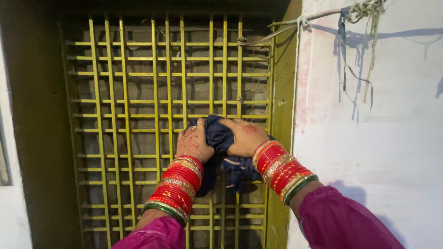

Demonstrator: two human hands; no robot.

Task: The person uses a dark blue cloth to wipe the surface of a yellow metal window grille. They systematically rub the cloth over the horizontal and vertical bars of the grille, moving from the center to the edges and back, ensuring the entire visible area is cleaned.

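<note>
1. Navy-blue cloth [220,138], bunched into a wad, is pressed against the yellow metal window grille [138,115], toward its right side and about mid-height; a loose tail of it hangs down below the hands in front of the bars.

2. Left hand [194,144] lies on the left part of the wad, fingers curled over the fabric and pushing it onto the bars. Right hand [244,136] covers the upper right part, fingers bent and gripping the cloth. Both hands are closed on it, neither is free.

3. Both wrists carry thick stacks of red, gold and green bangles [177,189], and magenta sleeves [341,221] show below them.

4. By the look of it, the step in hand is wiping the grille, with the wad held on one patch of bars. A next move would call for keeping both grips firm while sliding along a bar, and gathering the hanging tail so it does not catch.

5. Behind the grille is a dark grey block wall [138,87]. Right of the frame stands a pale plastered wall [383,115], with frayed cord and a stick [323,16] near its top.
</note>
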